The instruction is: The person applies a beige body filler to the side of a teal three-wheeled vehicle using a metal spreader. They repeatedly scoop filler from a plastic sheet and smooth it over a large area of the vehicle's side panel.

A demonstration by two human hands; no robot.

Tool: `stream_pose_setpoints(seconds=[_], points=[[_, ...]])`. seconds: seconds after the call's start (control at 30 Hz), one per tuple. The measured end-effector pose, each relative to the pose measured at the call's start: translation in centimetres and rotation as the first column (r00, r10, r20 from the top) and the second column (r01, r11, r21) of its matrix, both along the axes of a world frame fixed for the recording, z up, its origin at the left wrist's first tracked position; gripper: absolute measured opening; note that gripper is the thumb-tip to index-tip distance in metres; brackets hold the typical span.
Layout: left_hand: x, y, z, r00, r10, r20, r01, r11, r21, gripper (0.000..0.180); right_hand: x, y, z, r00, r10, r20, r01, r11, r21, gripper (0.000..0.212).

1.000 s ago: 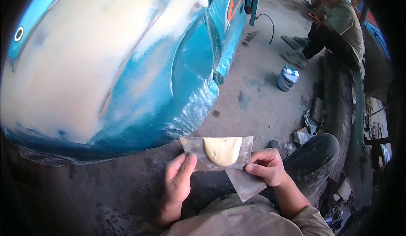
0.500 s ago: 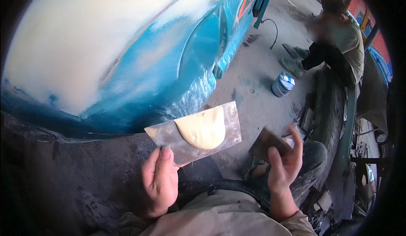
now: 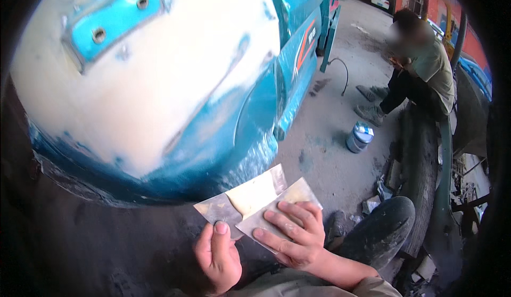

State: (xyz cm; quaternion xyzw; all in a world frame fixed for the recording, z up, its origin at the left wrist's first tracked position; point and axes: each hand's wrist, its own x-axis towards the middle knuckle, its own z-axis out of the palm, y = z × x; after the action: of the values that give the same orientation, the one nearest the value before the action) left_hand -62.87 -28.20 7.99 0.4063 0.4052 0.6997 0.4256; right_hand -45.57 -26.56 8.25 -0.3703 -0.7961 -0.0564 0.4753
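My left hand (image 3: 219, 257) pinches the lower left edge of a flat metal plate (image 3: 215, 206) between thumb and fingers. A thick patch of cream-coloured putty (image 3: 254, 195) lies on this plate. In my right hand (image 3: 298, 238) is a flat metal putty scraper (image 3: 299, 190), with the fingers spread along its upper face. The scraper overlaps the right part of the plate and covers some of the putty. Just beyond the plate stands a rounded blue vehicle body (image 3: 250, 161), largely coated with smooth cream filler (image 3: 159, 79).
A tin with a blue-and-white lid (image 3: 360, 137) stands on the concrete floor. Beyond it a person (image 3: 426, 63) sits at the right, hands together. A long dark tyre-like edge (image 3: 420, 174) and rubble (image 3: 380, 198) lie along my right. A thin cable (image 3: 347, 76) hangs near the vehicle.
My right hand has swung left and turned over, bringing the scraper onto the putty. The plate now sits lower in view. My view has tilted up, showing more of the vehicle.
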Motion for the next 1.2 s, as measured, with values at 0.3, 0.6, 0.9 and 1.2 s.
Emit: stream_pose_setpoints(seconds=[0.3,0.6,0.9,1.2], points=[[-3.6,1.2,-2.8,0.994,0.108,-0.008,-0.108,0.994,0.024,0.035,6.1,1.5,-6.1,0.489,-0.313,-0.814,-0.494,0.670,-0.555,0.032],[-4.5,0.2,-4.0,0.967,-0.123,0.223,0.192,0.927,-0.321,0.031,7.3,12.4,1.0,0.118,-0.024,-0.993,-0.502,0.861,-0.081,0.035],[-1.7,-2.7,-7.8,0.986,0.057,0.157,0.004,0.931,-0.366,0.032,3.8,20.9,7.1,0.991,0.121,-0.058,-0.071,0.839,0.539,0.039],[1.9,-7.7,-11.3,0.835,0.468,0.289,-0.289,0.821,-0.493,0.041,0.3,25.4,6.6,0.967,0.234,-0.101,-0.118,0.762,0.637,0.039]])
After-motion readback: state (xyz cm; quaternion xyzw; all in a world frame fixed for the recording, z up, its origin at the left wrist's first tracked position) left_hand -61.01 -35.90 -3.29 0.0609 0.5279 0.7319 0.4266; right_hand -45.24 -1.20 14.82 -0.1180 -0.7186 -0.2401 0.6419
